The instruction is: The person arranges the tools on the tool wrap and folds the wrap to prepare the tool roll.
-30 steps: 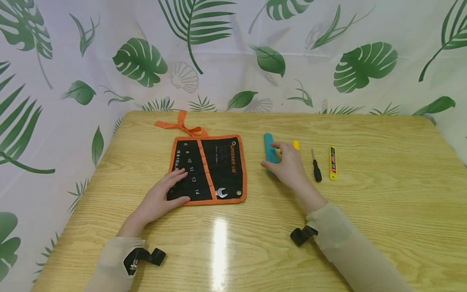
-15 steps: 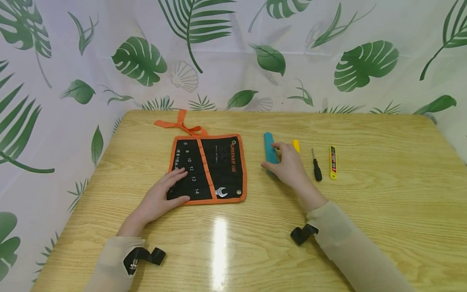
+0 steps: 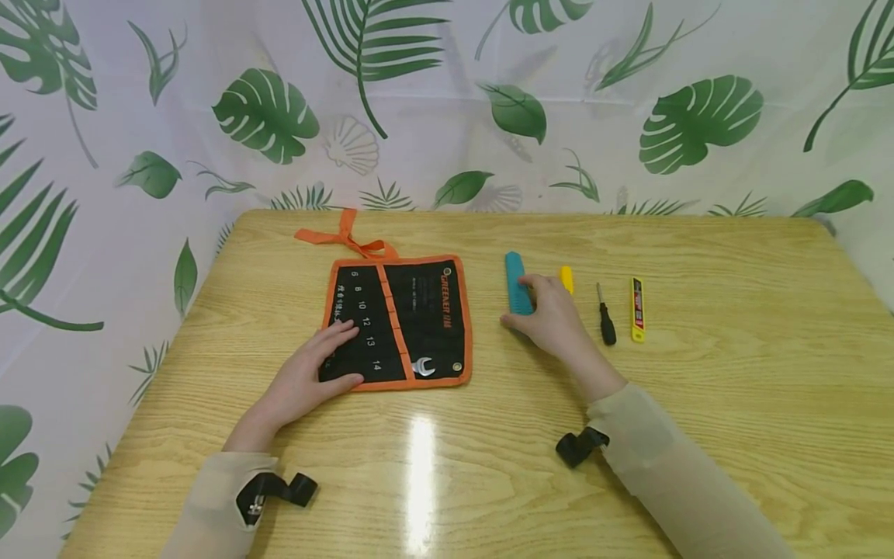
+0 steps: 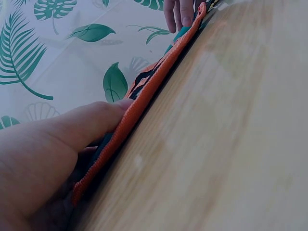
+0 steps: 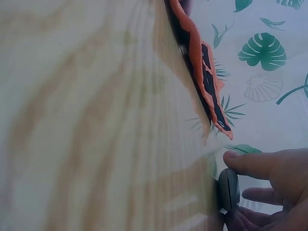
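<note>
A black tool pouch [image 3: 433,310] with orange trim lies flat on the table, numbers printed down its left flap. My left hand [image 3: 310,373] rests on its lower left corner, fingers spread, the thumb along the orange edge [image 4: 144,98]. The end of a wrench [image 3: 423,368] shows at a pocket of the pouch. To the right, my right hand [image 3: 552,314] pinches a long teal tool [image 3: 515,272] with a ribbed side between thumb and fingers. From the right wrist, the end of that teal tool [image 5: 229,190] looks grey and rounded, with a dark slit, low against the table.
Beside the right hand a yellow thing [image 3: 566,278] is partly hidden. Farther right lie a black-handled screwdriver [image 3: 607,322] and a narrow yellow case [image 3: 638,310] with a dark and red label. Orange ties [image 3: 348,233] trail from the pouch's top. A leaf-print cloth [image 3: 433,101] hangs behind the table.
</note>
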`<state>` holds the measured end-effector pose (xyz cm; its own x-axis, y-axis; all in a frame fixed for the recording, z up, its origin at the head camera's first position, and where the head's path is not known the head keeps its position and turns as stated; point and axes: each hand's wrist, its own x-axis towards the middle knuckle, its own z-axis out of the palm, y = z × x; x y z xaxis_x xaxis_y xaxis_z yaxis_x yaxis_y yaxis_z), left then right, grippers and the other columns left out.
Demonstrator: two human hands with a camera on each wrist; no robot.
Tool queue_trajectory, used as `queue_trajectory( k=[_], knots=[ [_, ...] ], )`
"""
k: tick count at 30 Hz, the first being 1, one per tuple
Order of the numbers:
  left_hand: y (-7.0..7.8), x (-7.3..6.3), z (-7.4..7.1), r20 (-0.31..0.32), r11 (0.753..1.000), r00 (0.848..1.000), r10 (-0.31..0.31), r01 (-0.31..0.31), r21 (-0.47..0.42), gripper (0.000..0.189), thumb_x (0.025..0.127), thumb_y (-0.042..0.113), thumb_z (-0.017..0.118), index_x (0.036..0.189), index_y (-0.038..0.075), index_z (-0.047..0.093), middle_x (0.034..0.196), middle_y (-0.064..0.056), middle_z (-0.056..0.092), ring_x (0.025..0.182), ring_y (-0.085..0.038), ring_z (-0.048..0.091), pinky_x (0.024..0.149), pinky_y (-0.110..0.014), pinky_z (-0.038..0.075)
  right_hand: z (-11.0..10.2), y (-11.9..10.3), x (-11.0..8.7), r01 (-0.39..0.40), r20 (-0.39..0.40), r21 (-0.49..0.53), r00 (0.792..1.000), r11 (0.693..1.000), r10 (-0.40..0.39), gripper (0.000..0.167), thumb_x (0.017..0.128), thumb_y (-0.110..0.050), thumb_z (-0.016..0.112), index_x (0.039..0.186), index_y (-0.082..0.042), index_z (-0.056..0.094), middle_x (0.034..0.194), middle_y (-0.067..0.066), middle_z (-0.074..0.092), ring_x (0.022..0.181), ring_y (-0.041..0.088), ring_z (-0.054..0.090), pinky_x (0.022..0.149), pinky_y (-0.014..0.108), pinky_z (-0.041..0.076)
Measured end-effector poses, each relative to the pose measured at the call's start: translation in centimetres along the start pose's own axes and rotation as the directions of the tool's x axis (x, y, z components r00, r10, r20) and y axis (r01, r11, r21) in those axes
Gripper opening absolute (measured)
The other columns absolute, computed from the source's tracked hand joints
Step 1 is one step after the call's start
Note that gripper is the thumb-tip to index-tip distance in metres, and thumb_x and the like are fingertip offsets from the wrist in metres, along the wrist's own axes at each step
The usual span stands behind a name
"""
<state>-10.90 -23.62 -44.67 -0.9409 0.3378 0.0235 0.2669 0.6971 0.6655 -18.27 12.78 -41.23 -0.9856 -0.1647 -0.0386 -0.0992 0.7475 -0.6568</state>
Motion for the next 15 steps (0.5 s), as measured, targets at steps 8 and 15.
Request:
queue_trajectory(
  k=[8,15],
  knots=[
    [0.13,-0.04,-0.06,0.001,1.000,1.000,-0.007,0.007,0.005,0.073,0.085,0.045,0.070,0.146,0.017,0.042,0.154,-0.004,0.030,0.141,-0.031,0.024,0.108,-0.056,0.025,-0.04,-0.40,0.09,-0.013,0.006,-0.027,1.000,1.000,0.013,0.059,0.085,-0.017,0.071,0.133,0.010,0.048,0.130,0.031,0.044,0.107,0.038,0.049,0.090,0.049,0.045],
    [0.15,-0.01,-0.03,0.004,1.000,1.000,0.001,-0.001,0.001,0.072,0.085,0.043,0.070,0.146,0.016,0.042,0.154,-0.004,0.029,0.141,-0.031,0.023,0.108,-0.055,0.025,-0.11,-0.46,0.23,-0.010,-0.003,-0.003,1.000,1.000,0.010,0.055,0.081,-0.009,0.069,0.129,0.010,0.051,0.128,0.030,0.047,0.107,0.037,0.050,0.089,0.049,0.047]
  ],
)
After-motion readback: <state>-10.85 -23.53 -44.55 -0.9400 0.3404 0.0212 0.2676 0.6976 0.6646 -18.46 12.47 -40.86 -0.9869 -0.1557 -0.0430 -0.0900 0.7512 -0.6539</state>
